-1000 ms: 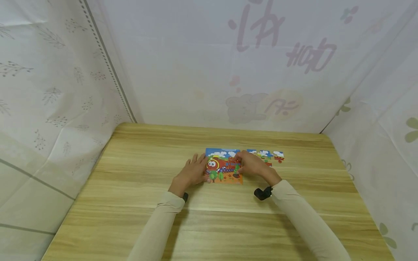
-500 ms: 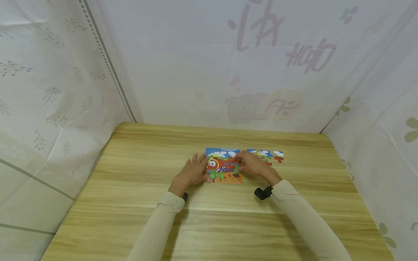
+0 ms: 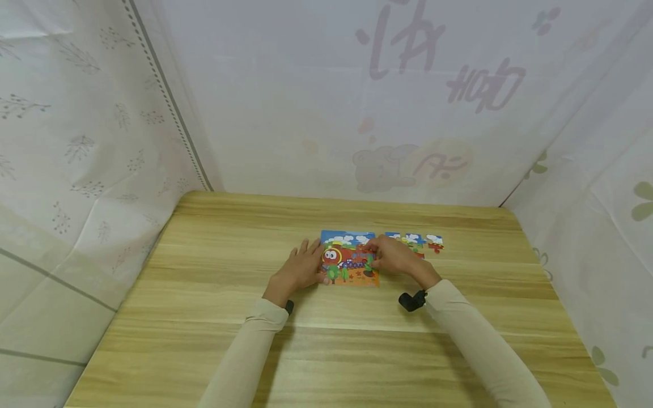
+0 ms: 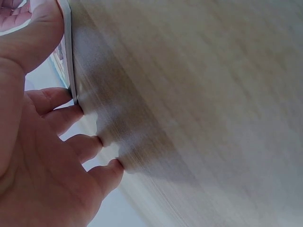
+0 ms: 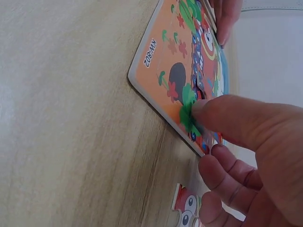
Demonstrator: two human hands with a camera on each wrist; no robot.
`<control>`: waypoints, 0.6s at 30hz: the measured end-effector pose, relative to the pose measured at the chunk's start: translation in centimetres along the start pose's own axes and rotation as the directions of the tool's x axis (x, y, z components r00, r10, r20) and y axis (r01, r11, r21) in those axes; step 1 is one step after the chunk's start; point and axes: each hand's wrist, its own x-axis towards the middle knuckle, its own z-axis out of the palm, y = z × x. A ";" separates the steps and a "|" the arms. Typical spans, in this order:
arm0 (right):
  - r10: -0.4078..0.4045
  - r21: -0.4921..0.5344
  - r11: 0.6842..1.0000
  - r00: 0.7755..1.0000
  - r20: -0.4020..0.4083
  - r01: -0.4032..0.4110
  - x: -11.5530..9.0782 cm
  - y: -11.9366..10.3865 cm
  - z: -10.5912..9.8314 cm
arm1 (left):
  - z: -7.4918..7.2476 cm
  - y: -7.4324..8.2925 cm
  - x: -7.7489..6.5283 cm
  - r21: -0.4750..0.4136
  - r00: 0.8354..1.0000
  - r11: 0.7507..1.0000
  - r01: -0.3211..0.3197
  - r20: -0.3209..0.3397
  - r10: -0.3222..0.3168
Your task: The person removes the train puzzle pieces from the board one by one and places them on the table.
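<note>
A jigsaw puzzle board (image 3: 349, 277) with a red cartoon train lies flat on the wooden table. Along its left edge rests my left hand (image 3: 301, 267), fingers spread and thumb at the lower left corner; in the left wrist view its fingertips (image 4: 116, 165) come down on the tabletop beside the board. My right hand (image 3: 395, 256) is over the board's right side. Seen from the right wrist, its thumb presses by the green bush (image 5: 186, 111), with curled fingers at the edge, pinching a puzzle piece (image 5: 201, 90) that sits tilted in the picture and is mostly hidden.
Several loose puzzle pieces (image 3: 435, 242) lie right of the board, partly behind my right hand. One piece with cartoon eyes (image 5: 187, 208) shows under the right fingers. The wooden table (image 3: 336, 357) meets patterned cloth walls (image 3: 306, 113) at its back and sides.
Both hands stay in the same place. Near the right fingertips, the train picture's middle looks slightly shifted, its piece tilting a little.
</note>
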 end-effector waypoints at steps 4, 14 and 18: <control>-0.022 0.042 0.999 1.000 -0.006 0.022 0.0 0.5 0.0 | -0.1 0.0 0.1 0.008 1.000 1.000 0.003 0.005 -0.004; -0.063 0.080 0.995 0.996 -0.059 0.068 -1.1 2.2 -0.7 | 0.1 0.0 0.1 -0.001 1.000 1.000 0.004 0.006 -0.004; -0.080 0.087 0.992 0.995 -0.066 0.086 -1.7 3.4 -0.7 | 0.1 -0.1 0.1 0.007 1.000 1.000 0.001 0.008 -0.001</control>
